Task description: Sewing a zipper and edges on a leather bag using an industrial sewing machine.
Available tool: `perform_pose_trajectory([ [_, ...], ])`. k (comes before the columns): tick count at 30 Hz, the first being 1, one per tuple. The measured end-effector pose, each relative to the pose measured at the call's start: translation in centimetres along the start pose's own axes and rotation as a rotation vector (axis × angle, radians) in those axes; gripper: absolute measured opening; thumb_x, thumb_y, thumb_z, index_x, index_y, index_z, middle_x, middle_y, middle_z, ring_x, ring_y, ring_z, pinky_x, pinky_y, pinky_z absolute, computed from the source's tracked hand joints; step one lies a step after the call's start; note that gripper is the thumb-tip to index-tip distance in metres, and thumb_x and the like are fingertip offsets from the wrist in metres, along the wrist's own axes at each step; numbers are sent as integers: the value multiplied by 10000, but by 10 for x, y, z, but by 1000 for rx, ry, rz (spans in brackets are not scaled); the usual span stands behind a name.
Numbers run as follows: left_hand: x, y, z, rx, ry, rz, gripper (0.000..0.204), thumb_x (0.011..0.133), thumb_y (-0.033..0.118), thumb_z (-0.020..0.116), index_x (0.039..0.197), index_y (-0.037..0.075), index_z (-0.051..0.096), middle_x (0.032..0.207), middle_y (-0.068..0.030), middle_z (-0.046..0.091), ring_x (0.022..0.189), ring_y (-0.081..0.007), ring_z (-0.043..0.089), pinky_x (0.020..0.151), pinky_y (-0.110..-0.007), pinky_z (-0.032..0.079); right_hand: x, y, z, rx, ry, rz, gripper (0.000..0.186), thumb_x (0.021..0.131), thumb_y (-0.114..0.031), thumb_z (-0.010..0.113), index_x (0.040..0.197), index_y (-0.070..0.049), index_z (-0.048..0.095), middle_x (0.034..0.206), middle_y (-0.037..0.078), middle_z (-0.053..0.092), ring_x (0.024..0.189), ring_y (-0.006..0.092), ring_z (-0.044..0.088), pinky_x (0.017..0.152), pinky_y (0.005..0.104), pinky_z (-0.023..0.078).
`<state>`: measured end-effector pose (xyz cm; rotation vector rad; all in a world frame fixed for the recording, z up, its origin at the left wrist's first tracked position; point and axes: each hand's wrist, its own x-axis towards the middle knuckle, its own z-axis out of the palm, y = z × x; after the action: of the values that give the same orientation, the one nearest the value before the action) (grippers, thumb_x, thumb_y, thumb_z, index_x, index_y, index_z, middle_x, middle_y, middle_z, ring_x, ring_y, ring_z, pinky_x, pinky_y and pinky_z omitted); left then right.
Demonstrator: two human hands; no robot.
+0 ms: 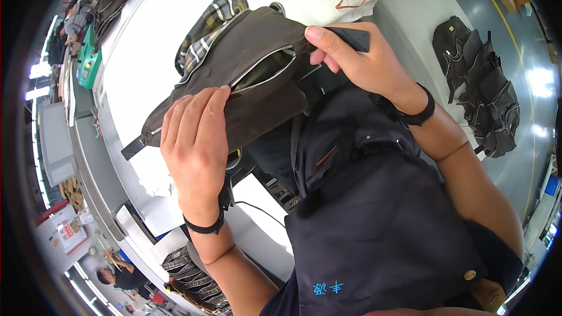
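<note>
Holding bag [257, 41] by gaping zip [263, 83], L hand [196, 134] & R hand [366, 64] fingers gripping it. Next move prob. needs steady tension.

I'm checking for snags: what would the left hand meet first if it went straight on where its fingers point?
For the left hand, the brown bag comes first, its panel just ahead of the fingertips; the plaid cloth seems next, though depth is unclear.

The dark apron [374, 222] bears blue characters [335, 288] at its near left and a round brass-coloured stud [470, 275] at its near right. The left wristband [205, 227] and right wristband [422, 111] are black, the short sleeves [496, 248] dark.
</note>
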<state>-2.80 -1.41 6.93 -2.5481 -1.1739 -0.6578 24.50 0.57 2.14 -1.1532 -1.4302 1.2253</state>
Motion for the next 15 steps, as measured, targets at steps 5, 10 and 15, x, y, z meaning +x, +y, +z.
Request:
perform_pose_trajectory([
  [5, -2, -6, 1, -3, 13, 63, 308, 702, -47, 764, 1004, 12, 741, 982, -86, 715, 924, -286, 693, 892, -424, 572, 1, 0, 2, 17, 12, -70, 351, 1045, -347, 618, 1030, -11, 717, 759, -10, 679, 717, 67, 620, 690, 254, 497],
  [10, -11, -30, -8, -1, 46, 72, 300, 704, -66, 769, 994, 6, 739, 974, -93, 712, 922, -293, 690, 886, -441, 579, 3, -1, -4, 14, 52, 4, 460, 1033, -391, 627, 822, 4, 732, 643, 3, 611, 607, 50, 508, 581, 227, 392],
  [15, -32, -82, -30, 180, 66, 22, 305, 731, -68, 772, 1023, 14, 737, 984, -100, 719, 936, -313, 691, 898, -439, 575, 14, 3, -14, -47, 140, 64, 461, 1006, -396, 664, 751, -18, 728, 597, -21, 582, 565, 43, 508, 545, 218, 383],
])
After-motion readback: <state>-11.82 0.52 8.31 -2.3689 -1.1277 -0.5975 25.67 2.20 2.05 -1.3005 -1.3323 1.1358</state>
